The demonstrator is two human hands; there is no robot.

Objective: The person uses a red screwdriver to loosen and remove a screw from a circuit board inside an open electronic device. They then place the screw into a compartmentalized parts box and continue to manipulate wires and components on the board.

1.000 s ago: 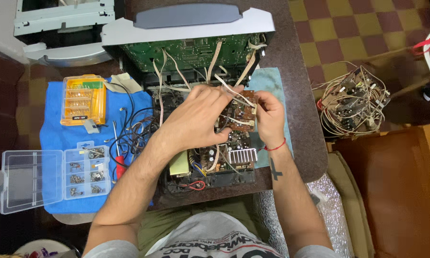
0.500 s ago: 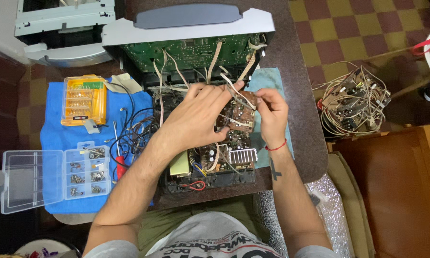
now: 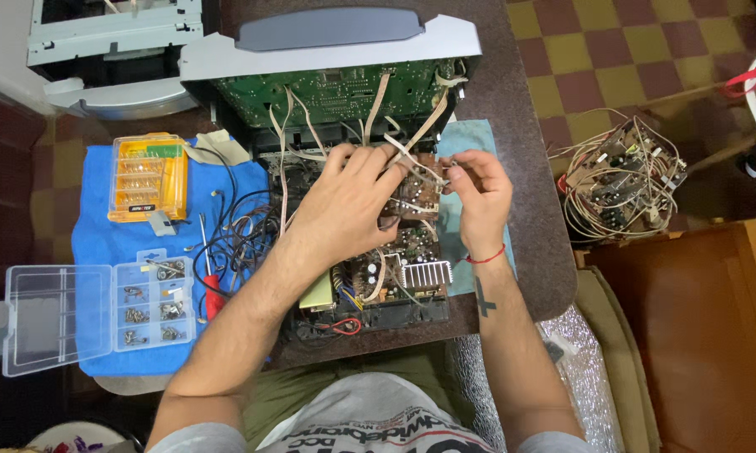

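- The small brown circuit board (image 3: 416,197) sits inside the opened chassis (image 3: 370,285) on the tabletop (image 3: 537,226); the left hand (image 3: 349,205) is spread over it, its grip undeterminable.
- The right hand (image 3: 479,189) is pinched on the board's right edge.
- The ribbon cables (image 3: 378,109) are best kept slack, by judgement.
- The connectors under the palm are hidden.

single head-worn view, looking straight down from above, fairly near, over table (image 3: 529,168) and floor (image 3: 613,50)
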